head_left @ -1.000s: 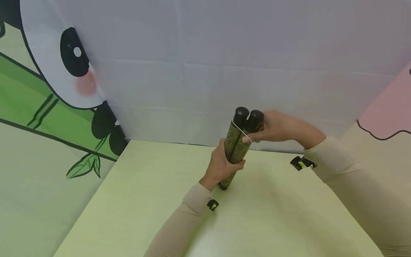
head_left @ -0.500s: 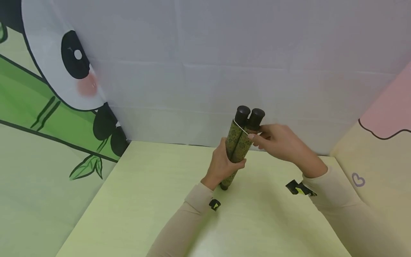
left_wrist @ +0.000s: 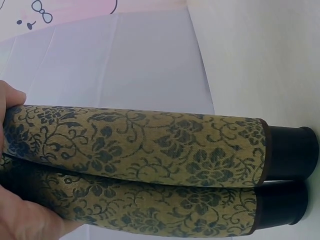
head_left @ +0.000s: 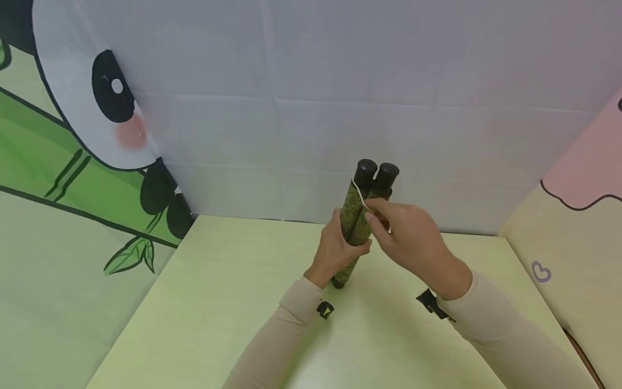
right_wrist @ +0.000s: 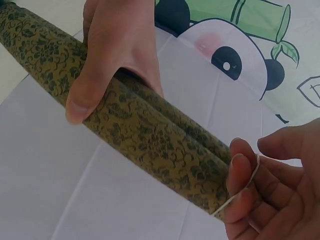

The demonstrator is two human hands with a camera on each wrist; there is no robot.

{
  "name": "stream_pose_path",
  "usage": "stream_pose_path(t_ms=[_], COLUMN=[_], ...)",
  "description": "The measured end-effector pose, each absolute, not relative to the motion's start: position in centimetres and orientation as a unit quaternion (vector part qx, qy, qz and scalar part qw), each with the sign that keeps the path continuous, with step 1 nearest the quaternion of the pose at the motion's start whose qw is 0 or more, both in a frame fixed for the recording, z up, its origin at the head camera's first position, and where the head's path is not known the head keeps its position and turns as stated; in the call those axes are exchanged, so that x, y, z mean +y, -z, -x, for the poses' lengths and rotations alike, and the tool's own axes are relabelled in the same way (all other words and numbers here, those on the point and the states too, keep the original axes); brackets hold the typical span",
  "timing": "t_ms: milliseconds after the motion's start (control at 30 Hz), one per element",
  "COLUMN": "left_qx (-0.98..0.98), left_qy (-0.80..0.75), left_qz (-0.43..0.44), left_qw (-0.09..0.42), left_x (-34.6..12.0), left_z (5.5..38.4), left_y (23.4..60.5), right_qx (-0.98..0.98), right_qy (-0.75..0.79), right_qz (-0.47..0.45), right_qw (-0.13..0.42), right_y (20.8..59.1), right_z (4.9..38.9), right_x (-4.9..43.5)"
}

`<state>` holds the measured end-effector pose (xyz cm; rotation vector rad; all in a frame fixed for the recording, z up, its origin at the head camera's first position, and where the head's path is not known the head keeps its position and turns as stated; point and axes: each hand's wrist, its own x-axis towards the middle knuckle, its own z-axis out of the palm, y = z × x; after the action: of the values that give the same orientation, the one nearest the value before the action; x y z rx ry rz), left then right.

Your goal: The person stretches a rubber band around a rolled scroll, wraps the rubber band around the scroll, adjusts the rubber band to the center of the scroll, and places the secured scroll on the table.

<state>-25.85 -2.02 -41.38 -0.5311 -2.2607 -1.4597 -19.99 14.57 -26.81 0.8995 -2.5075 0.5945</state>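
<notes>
A rolled-up scroll (head_left: 351, 212), a pair of rolls side by side in olive brocade with dark flowers, stands tilted over the table. Black knobs (left_wrist: 295, 152) cap its ends. My left hand (head_left: 335, 246) grips it around the middle, thumb across the front. A thin white string (head_left: 359, 191) runs across the upper part of the scroll. Curled fingers of my right hand (head_left: 413, 240) hold this string beside the scroll; in the right wrist view the string (right_wrist: 226, 204) crosses the fingertips.
The pale yellow table (head_left: 233, 302) lies beneath both hands. Behind it rises a whitish printed backdrop (head_left: 272, 135) with a panda and bamboo at left and a pink figure at right. Cream sleeves (head_left: 277, 335) cover both forearms.
My right hand has come down and left from the black knob, drawing the string across the front of the scroll. The left hand and scroll have barely moved.
</notes>
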Motion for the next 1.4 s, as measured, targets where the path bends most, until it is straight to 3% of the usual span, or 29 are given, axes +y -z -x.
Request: stream_pose_path(t_ms=[300,433,700,900,967,1133,1400], left_qx=[-0.833,-0.855,-0.893,-0.945,-0.942,-0.944,-0.882], left_qy=[0.462,0.417,0.337,-0.003,-0.053,0.139,0.348], left_qz=[0.212,0.207,0.19,0.192,0.19,0.18,0.191], left_qw=[0.219,0.229,0.228,0.267,0.271,0.239,0.254], left_x=[-1.6,-1.4,-0.8,-0.5,-0.6,-1.0,-1.2], left_z=[26.1,26.2,26.4,26.5,26.5,26.8,27.2], left_y=[41.2,40.8,40.0,39.8,39.8,40.1,40.9], right_qx=[-0.88,-0.894,-0.942,-0.95,-0.947,-0.936,-0.9], right_qy=[-0.139,-0.128,-0.096,-0.072,-0.067,-0.061,-0.069], right_qz=[-0.341,-0.312,-0.23,-0.209,-0.216,-0.237,-0.288], right_qw=[0.3,0.294,0.226,0.222,0.23,0.254,0.32], right_y=[27.4,27.1,25.8,25.7,26.0,26.8,27.6], right_z=[20.9,21.4,21.5,21.8,22.0,22.3,22.4], right_x=[11.2,10.1,8.7,7.9,7.8,8.1,9.3])
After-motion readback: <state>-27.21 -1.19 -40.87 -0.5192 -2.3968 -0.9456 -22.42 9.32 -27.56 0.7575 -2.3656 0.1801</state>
